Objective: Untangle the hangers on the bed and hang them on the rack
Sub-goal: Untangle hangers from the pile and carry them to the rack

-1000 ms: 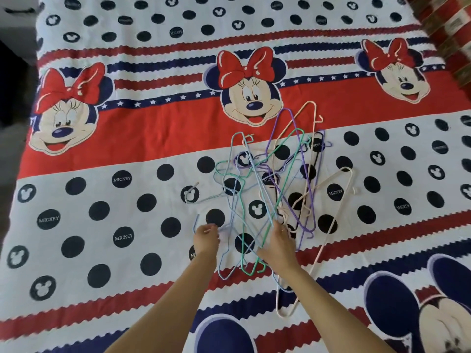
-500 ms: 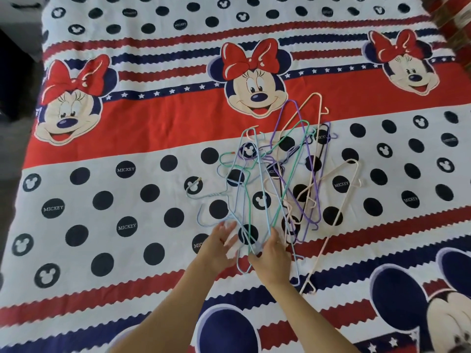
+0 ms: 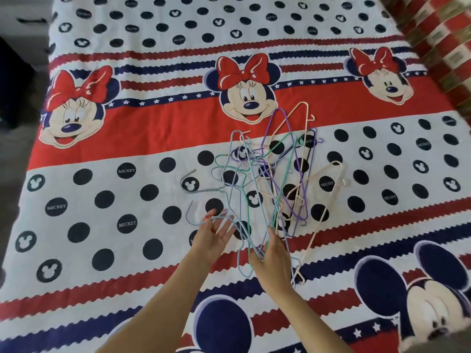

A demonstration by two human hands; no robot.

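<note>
A tangled pile of thin wire hangers is lying on the bed, a little right of its middle and closer to the near edge than to the far one. The bed is wearing a cartoon-mouse sheet in red, white and navy, with black dots across the white band where the hangers are resting. The hangers are blue, green, purple and cream, and they are crossing over each other so that their hooks and shoulders are interlocking.

The left hand is reaching in from the near edge with its fingers spread apart and palm turned up. The neck of a blue hanger is lying across the fingertips, its hook curling toward the left edge of the bed; the hand is touching it but is not closing round it.

The right hand is sitting just beside the left, at the near end of the pile. Its fingers are pinching together on the lower ends of several hangers, a green hanger and a blue one among them. A cream hanger is lying along the right side of the pile, its near end just right of that hand.
</note>
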